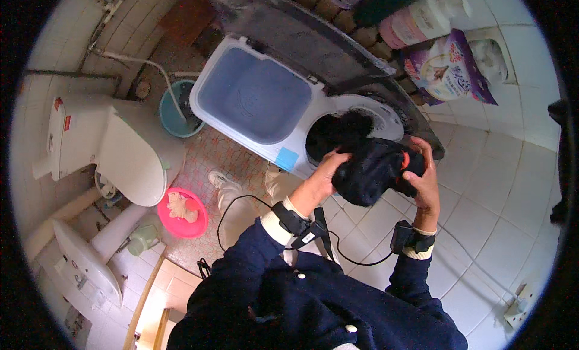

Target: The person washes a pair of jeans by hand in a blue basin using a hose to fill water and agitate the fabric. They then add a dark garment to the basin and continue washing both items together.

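Note:
A bundled black garment with a small red-orange strip is held between my two hands. My left hand grips its left side, fingers partly hidden by the cloth. On its right end my right hand is closed around the fabric near the red-orange strip. Just beyond lies the round spin-tub opening of a white twin-tub washing machine. More black cloth reaches over that opening, and I cannot tell whether it joins the held piece. A round perforated plastic lid rests behind it.
The rectangular wash-tub lid is down. A dark cover rises behind the machine. Detergent bag and pink-and-white bottle stand back right. At left are a toilet, a blue bucket with a hose, and a pink basin holding cloth.

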A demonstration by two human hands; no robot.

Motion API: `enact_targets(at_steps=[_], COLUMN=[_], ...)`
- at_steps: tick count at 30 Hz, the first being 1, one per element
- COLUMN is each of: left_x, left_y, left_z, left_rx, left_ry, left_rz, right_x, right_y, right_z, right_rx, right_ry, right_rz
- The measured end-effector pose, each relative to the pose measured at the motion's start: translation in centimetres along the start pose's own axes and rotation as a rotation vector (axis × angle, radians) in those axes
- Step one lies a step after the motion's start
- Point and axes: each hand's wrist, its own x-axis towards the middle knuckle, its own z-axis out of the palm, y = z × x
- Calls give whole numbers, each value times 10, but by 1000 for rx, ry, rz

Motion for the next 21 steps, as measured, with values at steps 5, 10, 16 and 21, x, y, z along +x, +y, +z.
enact_targets(at_steps=[5, 10, 16, 21], left_x=[-36, -80, -108, -154], left_y=[6, 14, 14, 67], left_z=[45, 86, 116, 105], left_rx=[128, 176, 167, 124], left_ry=[-208, -463, -643, -596], left_rz=[-6, -31, 16, 132], right_x=[-12, -55, -59, -50], right_y=[9, 7, -4, -42], right_z=[22, 26, 53, 73], right_rx=[304, 215, 145, 341], right_ry=[-169, -85, 65, 66], right_rz=[-74, 96, 100, 43])
